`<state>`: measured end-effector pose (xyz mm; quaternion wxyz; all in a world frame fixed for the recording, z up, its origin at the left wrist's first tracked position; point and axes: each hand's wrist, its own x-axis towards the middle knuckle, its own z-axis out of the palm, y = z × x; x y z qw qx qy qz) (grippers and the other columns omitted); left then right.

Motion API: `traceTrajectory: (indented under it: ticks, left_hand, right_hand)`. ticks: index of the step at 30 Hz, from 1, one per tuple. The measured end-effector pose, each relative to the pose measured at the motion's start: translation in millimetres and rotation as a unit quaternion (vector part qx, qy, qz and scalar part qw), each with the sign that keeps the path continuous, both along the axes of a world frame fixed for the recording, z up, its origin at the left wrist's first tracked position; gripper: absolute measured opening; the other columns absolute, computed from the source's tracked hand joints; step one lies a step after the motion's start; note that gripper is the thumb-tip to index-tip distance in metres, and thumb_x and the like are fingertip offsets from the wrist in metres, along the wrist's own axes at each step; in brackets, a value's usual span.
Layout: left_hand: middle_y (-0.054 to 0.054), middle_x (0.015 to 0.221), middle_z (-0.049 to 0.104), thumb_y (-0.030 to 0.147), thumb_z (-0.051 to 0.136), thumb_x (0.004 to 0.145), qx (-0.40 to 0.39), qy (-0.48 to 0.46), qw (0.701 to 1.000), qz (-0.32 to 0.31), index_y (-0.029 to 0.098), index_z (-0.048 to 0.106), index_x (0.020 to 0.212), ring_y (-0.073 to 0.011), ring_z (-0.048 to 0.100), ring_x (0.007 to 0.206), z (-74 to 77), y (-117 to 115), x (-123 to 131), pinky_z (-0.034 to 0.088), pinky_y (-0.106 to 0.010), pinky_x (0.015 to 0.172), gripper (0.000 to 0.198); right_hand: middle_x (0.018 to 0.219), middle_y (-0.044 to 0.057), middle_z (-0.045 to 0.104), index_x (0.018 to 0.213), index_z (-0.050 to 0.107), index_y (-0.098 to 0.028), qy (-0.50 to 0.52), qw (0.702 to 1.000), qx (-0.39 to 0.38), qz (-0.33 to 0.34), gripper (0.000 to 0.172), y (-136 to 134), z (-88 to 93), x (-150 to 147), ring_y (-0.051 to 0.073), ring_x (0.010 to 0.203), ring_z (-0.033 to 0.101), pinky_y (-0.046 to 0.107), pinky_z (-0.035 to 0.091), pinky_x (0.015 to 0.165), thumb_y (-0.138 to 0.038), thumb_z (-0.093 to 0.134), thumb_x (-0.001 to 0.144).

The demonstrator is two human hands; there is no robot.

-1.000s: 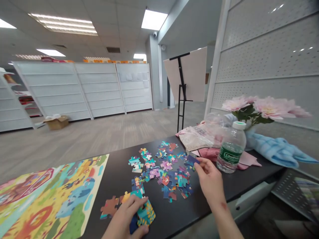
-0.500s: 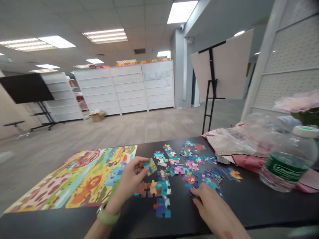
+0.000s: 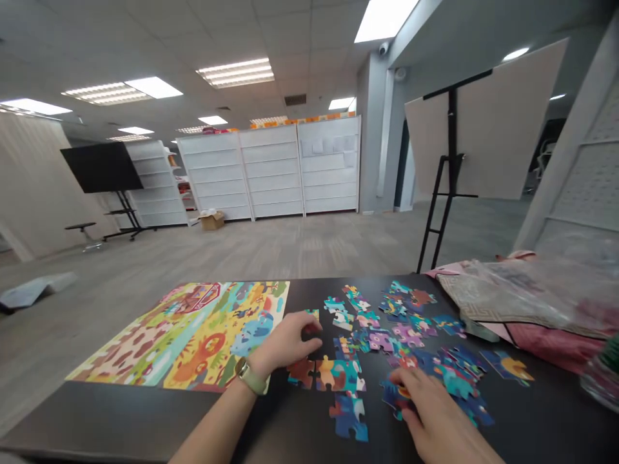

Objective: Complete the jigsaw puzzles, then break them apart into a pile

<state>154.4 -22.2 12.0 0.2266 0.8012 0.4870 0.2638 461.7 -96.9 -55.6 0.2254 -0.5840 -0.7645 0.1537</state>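
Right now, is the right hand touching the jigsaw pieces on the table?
Touching: the head view shows the right hand with its fingertips resting on a blue jigsaw piece.

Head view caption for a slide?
Left hand and right hand over jigsaw pieces on a black table beside a printed puzzle sheet.

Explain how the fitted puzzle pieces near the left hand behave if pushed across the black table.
The cluster of puzzle pieces looks thin and light, so it will probably slide easily on the smooth black table. They seem only fitted edge to edge, so a push may separate them. Being flat, they should not roll.
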Motion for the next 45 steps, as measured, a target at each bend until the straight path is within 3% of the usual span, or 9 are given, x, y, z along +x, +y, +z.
traceTrajectory:
  ticks: [5, 10, 12, 15, 18, 23, 29, 37, 45]
  left_hand:
    - [0.003, 0.065, 0.065, 0.016, 0.066, 0.073, -0.117, 0.018, 0.991, -0.055, 0.017, 0.067, 0.088, -0.0150, 0.064, 0.062, -2.5, -8.3, -22.2, 0.045, -0.020, 0.055, 0.015]
    - [0.000, 0.080, 0.069, 0.023, 0.067, 0.079, -0.091, -0.065, 0.992, -0.050, 0.017, 0.067, 0.094, -0.0153, 0.065, 0.073, 9.3, -18.6, -10.8, 0.048, -0.022, 0.065, 0.016]
    - [-0.002, 0.093, 0.069, 0.025, 0.069, 0.080, -0.100, -0.148, 0.981, -0.074, 0.017, 0.066, 0.103, -0.0154, 0.065, 0.080, 13.7, -23.8, 4.7, 0.049, -0.023, 0.069, 0.024]
    - [-0.001, 0.088, 0.066, 0.019, 0.067, 0.080, -0.147, -0.249, 0.951, -0.104, 0.017, 0.062, 0.108, -0.0137, 0.063, 0.077, 9.8, -24.9, 21.8, 0.049, -0.023, 0.069, 0.028]
    - [0.001, 0.079, 0.061, 0.014, 0.062, 0.081, -0.143, -0.265, 0.950, -0.079, 0.016, 0.063, 0.103, -0.0126, 0.060, 0.070, -4.2, -16.9, 21.9, 0.047, -0.023, 0.064, 0.022]
    - [0.001, 0.078, 0.061, 0.010, 0.058, 0.079, -0.108, -0.223, 0.969, -0.009, 0.017, 0.062, 0.101, -0.0138, 0.061, 0.068, -20.7, -5.5, 10.1, 0.047, -0.023, 0.062, 0.024]
    - [0.000, 0.074, 0.063, 0.008, 0.053, 0.081, -0.025, -0.129, 0.991, 0.036, 0.019, 0.067, 0.100, -0.0167, 0.064, 0.072, -17.7, -3.3, 8.5, 0.047, -0.025, 0.066, 0.025]
    - [0.001, 0.071, 0.064, 0.006, 0.054, 0.080, -0.031, -0.107, 0.992, 0.056, 0.018, 0.066, 0.101, -0.0171, 0.064, 0.070, -21.0, -0.5, 5.5, 0.046, -0.024, 0.064, 0.028]
    - [0.002, 0.077, 0.061, 0.005, 0.055, 0.075, -0.077, -0.197, 0.977, 0.034, 0.018, 0.060, 0.105, -0.0145, 0.064, 0.070, -20.8, 3.5, 6.3, 0.047, -0.022, 0.062, 0.033]
  right_hand:
    - [0.125, 0.011, 0.067, 0.126, 0.063, -0.025, 0.065, 0.996, -0.030, -0.045, 0.054, 2.1, 21.3, -3.5, 0.031, 0.118, 0.061, 0.041, 0.050, 0.097, -0.026, 0.057, 0.072]
    - [0.079, 0.004, 0.068, 0.113, 0.066, -0.020, 0.265, 0.961, -0.077, -0.031, 0.044, 10.2, 63.6, -42.1, 0.023, 0.074, 0.067, 0.034, 0.055, 0.071, -0.046, 0.051, 0.082]
    - [0.075, 0.001, 0.064, 0.107, 0.066, -0.020, 0.348, 0.933, -0.086, -0.029, 0.043, 15.0, 66.9, -64.0, 0.021, 0.069, 0.066, 0.032, 0.055, 0.068, -0.052, 0.055, 0.081]
    - [0.076, 0.001, 0.062, 0.104, 0.067, -0.020, 0.413, 0.904, -0.107, -0.023, 0.044, 22.9, 57.0, -88.0, 0.022, 0.072, 0.069, 0.034, 0.058, 0.070, -0.055, 0.061, 0.078]
    - [0.089, 0.005, 0.068, 0.117, 0.067, -0.021, 0.378, 0.922, -0.077, -0.026, 0.047, 30.4, 44.8, -93.5, 0.025, 0.084, 0.071, 0.038, 0.060, 0.076, -0.052, 0.056, 0.083]
    - [0.130, 0.011, 0.065, 0.123, 0.070, -0.021, 0.100, 0.991, 0.090, -0.023, 0.046, 37.5, 33.5, -87.6, 0.030, 0.126, 0.054, 0.051, 0.041, 0.109, -0.028, 0.036, 0.093]
    - [0.144, 0.004, 0.058, 0.138, 0.058, -0.025, -0.086, 0.994, 0.051, -0.035, 0.051, 40.2, 27.1, -99.9, 0.032, 0.141, 0.039, 0.057, 0.034, 0.110, -0.016, 0.038, 0.092]
    - [0.129, 0.008, 0.065, 0.123, 0.066, -0.026, -0.053, 0.998, 0.021, -0.019, 0.047, 57.1, 41.1, -96.6, 0.031, 0.121, 0.055, 0.048, 0.045, 0.097, -0.009, 0.048, 0.083]
    - [0.117, 0.009, 0.065, 0.116, 0.066, -0.023, 0.148, 0.984, 0.101, 0.004, 0.039, 66.8, 40.3, -88.3, 0.023, 0.110, 0.062, 0.038, 0.048, 0.096, -0.019, 0.040, 0.087]
